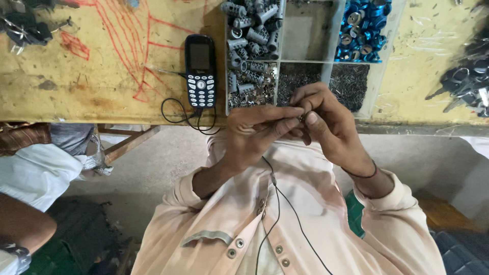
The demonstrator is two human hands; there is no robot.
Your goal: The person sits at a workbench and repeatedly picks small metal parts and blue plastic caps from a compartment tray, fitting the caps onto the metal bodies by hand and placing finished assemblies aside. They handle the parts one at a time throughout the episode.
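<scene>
My left hand (pixel 254 135) and my right hand (pixel 328 122) meet just in front of the table edge, above my lap. Between their fingertips they pinch a small metal part (pixel 301 118), mostly hidden by the fingers. My right wrist wears a thin dark band. Directly behind the hands sits a clear compartment tray (pixel 279 62) holding grey metal cylinders (pixel 252 30), blue rings (pixel 362 28) and tiny dark pins (pixel 351 81).
A dark keypad phone (pixel 200 71) with a black cable lies on the yellow table (pixel 76 86) left of the tray. Piles of keys lie at the far right (pixel 466 84) and top left (pixel 25 28). Another person's arm and clothing (pixel 30 173) are at the left.
</scene>
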